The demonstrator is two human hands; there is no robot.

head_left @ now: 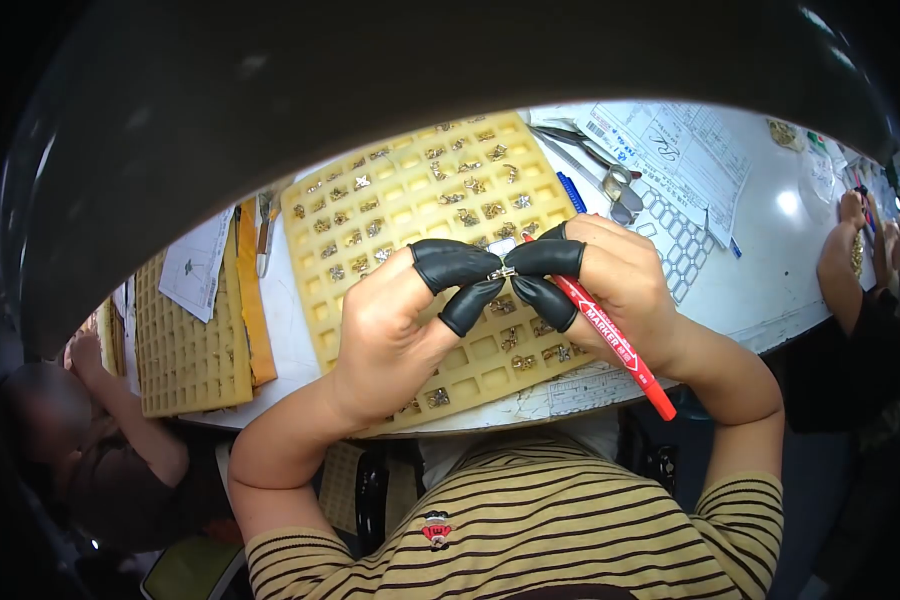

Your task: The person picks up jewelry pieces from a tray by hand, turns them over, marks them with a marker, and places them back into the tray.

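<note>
Both hands meet above a yellow compartment tray [400, 220] that holds many small metallic pieces. My left hand [395, 320], with black covers on its thumb and index finger, pinches a small shiny metal piece [502, 272]. From the other side my right hand [610, 280], also in black finger covers, pinches the same piece. A red marker [620, 345] lies across the right hand, held against it and slanting down to the right. Fine detail of the metal piece is too small to tell.
A second yellow tray [185, 350] with papers [198, 262] on it is at the left. Pliers, a blue pen [571, 193], a metal ring [618, 180] and printed sheets [670, 150] lie beyond the right hand. Other people sit at both sides, one's arm [840, 270] at the right.
</note>
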